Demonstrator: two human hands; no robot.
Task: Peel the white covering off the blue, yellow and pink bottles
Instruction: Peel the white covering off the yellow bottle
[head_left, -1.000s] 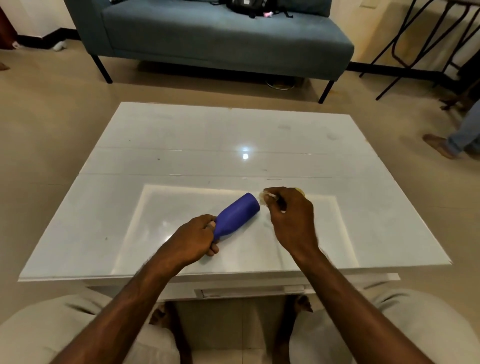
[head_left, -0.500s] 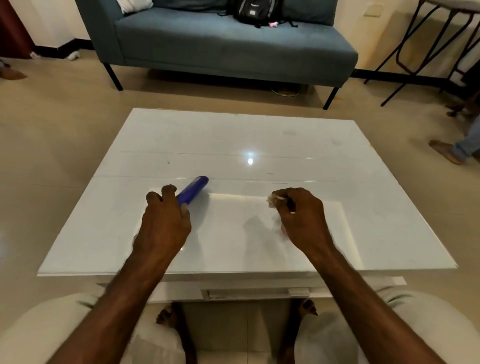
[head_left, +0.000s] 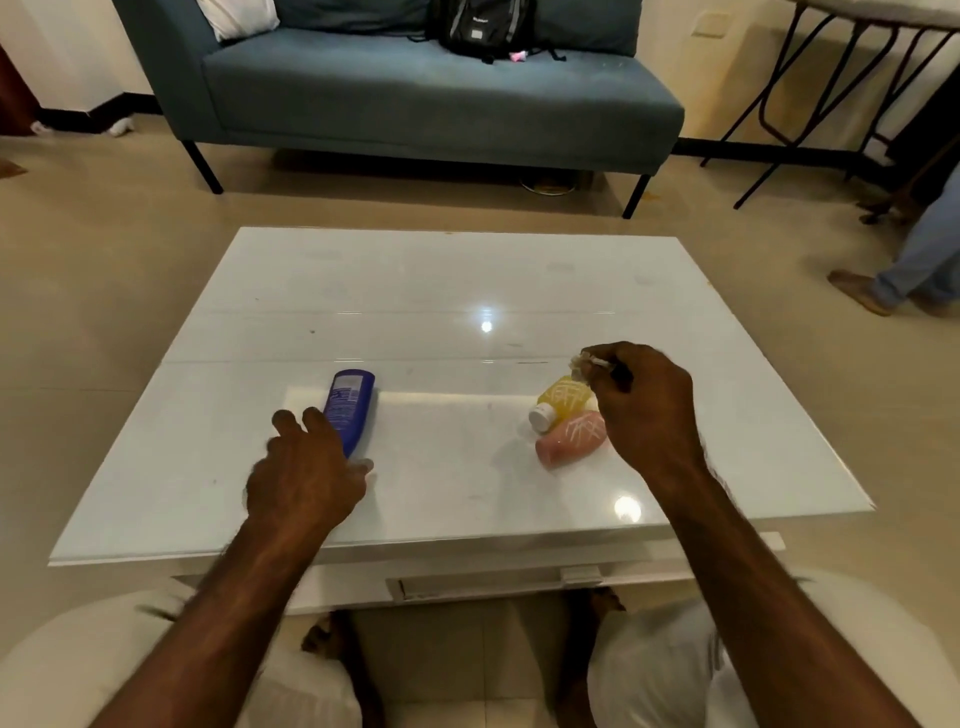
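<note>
The blue bottle (head_left: 349, 407) lies bare on the white table (head_left: 467, 291), left of centre, its printed label facing up. My left hand (head_left: 306, 473) hovers just below it, fingers spread, holding nothing. At the right lie the yellow bottle (head_left: 563, 397) with a white cap and the pink bottle (head_left: 570, 439), side by side, both wrapped in white netting. My right hand (head_left: 649, 410) is above and right of them, its fingertips pinched on a small crumpled piece of white covering (head_left: 584, 361).
A blue-grey sofa (head_left: 415, 98) with a black backpack (head_left: 483, 26) stands beyond the table. A black metal table frame (head_left: 810, 78) is at the back right. Another person's leg and foot (head_left: 904, 270) are on the floor at the right. My knees are under the table's near edge.
My left hand carried the blue bottle to the left, laid it down and let go. My right hand lifted with the white piece, and the yellow and pink bottles came into view.
</note>
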